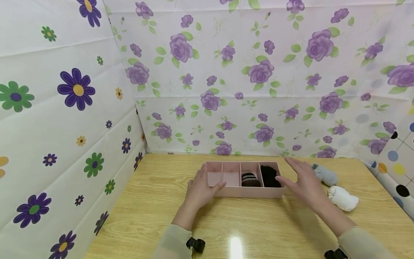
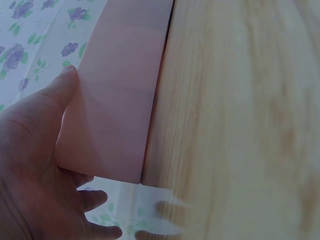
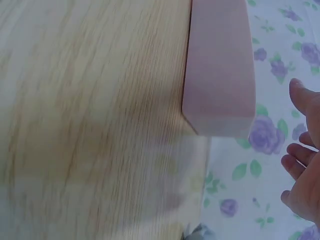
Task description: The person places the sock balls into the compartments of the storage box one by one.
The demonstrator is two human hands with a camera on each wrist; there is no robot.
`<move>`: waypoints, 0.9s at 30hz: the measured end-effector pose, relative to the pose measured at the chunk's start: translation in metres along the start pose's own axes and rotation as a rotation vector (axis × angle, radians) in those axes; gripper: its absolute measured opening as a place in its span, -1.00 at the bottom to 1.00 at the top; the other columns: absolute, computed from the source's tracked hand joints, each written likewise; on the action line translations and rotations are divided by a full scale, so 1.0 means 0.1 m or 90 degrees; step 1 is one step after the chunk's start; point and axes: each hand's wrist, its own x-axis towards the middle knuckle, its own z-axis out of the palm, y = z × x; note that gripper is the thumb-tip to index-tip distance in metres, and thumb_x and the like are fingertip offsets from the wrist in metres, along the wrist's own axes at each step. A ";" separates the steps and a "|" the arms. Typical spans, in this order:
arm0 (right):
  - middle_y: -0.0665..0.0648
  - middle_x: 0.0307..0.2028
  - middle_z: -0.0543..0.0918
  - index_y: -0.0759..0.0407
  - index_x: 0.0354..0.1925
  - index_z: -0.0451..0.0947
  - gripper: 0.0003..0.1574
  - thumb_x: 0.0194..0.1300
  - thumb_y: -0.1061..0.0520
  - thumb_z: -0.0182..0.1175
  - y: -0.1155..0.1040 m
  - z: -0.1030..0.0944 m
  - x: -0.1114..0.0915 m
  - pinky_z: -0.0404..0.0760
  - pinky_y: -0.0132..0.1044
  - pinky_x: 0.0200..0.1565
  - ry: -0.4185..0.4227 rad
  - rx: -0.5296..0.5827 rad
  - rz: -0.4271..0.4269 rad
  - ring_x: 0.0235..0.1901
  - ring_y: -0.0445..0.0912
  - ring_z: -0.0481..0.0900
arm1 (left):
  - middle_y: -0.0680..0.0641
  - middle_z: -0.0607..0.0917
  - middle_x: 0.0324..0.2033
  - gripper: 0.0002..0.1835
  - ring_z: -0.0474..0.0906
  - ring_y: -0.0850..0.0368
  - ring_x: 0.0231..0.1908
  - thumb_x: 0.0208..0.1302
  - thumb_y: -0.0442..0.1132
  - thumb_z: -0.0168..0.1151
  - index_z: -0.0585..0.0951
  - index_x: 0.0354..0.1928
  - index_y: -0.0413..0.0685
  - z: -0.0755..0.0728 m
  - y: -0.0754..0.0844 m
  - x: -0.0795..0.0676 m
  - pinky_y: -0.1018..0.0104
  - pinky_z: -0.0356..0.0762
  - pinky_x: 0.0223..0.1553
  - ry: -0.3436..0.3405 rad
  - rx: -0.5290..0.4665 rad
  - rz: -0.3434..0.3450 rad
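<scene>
A pink divided storage box (image 1: 249, 192) stands on the wooden table. Its rightmost compartment holds a bundled black sock (image 1: 270, 176); beside that lies a dark brown rolled sock (image 1: 250, 180) with pale stripes. The two left compartments show bare floors. My left hand (image 1: 200, 189) rests at the box's left end, thumb at the front rim and fingers spread along the end, as the left wrist view also shows. At the right end, my right hand (image 1: 305, 181) hovers with fingers extended and nothing held. In the right wrist view it is apart from the box.
On the table right of my right hand lie a grey-blue rolled sock (image 1: 326, 175) and a white rolled sock (image 1: 343, 198). The wooden table (image 1: 145, 216) meets flower-patterned sheets at the back (image 1: 239, 136) and left (image 1: 64, 129). A dotted sheet hangs at the right.
</scene>
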 end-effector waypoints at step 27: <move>0.62 0.52 0.33 0.36 0.65 0.27 -0.03 0.66 -0.22 0.28 0.94 -0.27 -0.04 0.24 0.66 0.31 -0.048 -0.052 0.068 0.43 0.67 0.24 | -0.22 0.07 0.75 0.28 0.04 -0.29 0.70 0.43 0.58 0.20 -0.10 0.82 -0.05 -0.01 0.00 -0.01 -0.53 -0.02 0.57 -0.009 -0.007 -0.013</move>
